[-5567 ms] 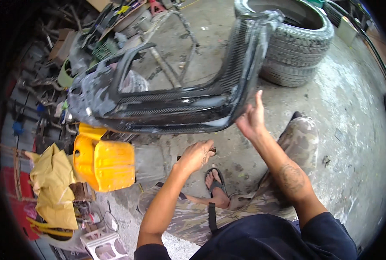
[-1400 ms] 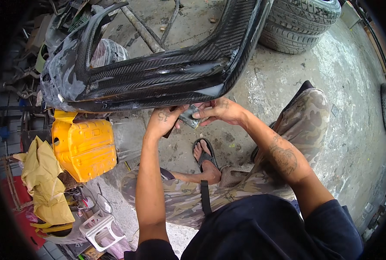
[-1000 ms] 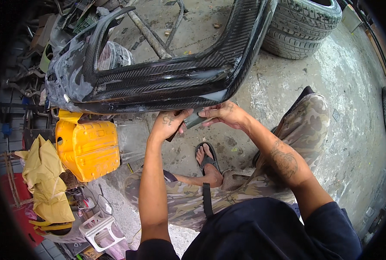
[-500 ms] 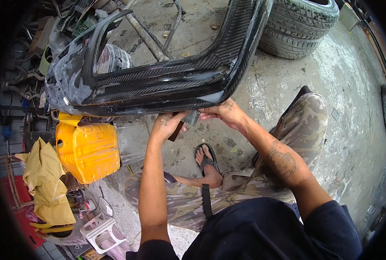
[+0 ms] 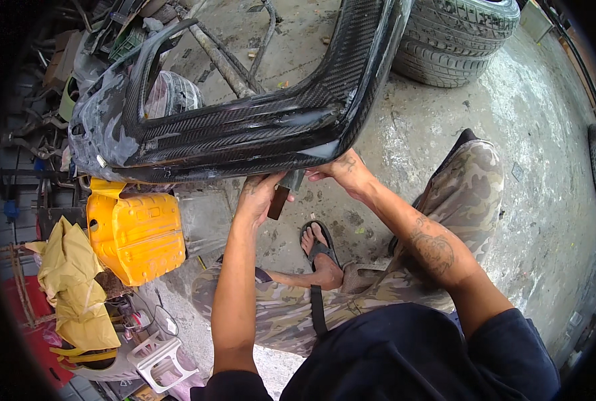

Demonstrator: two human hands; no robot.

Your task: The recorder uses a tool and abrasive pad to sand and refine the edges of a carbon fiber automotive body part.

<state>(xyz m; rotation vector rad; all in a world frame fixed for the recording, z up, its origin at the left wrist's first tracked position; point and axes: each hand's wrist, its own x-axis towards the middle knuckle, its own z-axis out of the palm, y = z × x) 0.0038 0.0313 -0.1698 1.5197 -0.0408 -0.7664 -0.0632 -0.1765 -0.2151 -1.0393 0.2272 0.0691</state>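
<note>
A glossy black carbon-fibre vehicle panel (image 5: pixel 237 127) with a large window-like opening spans the upper middle, its left end dulled by grey patches. Just below its lower edge, my left hand (image 5: pixel 258 194) is closed on a folded sheet, brown on one face and grey on the other, that looks like sandpaper (image 5: pixel 279 202). Close by on the right, my right hand (image 5: pixel 344 174) is at the panel's lower corner, its fingers curled in beside the sheet's grey part. The panel's edge partly covers these fingers, so what they grip cannot be made out.
Two stacked tyres (image 5: pixel 455 40) stand at the upper right. A yellow plastic part (image 5: pixel 137 230), tan cloth (image 5: pixel 70 281) and white plastic stool (image 5: pixel 164 364) lie to the left. Metal tubes (image 5: pixel 224 60) show behind the panel. My sandalled foot (image 5: pixel 318 244) rests on the stained concrete floor.
The brown part of the sheet has swung more upright and shows more below my left hand. The panel sits slightly further left in view. Both hands stay near its lower edge.
</note>
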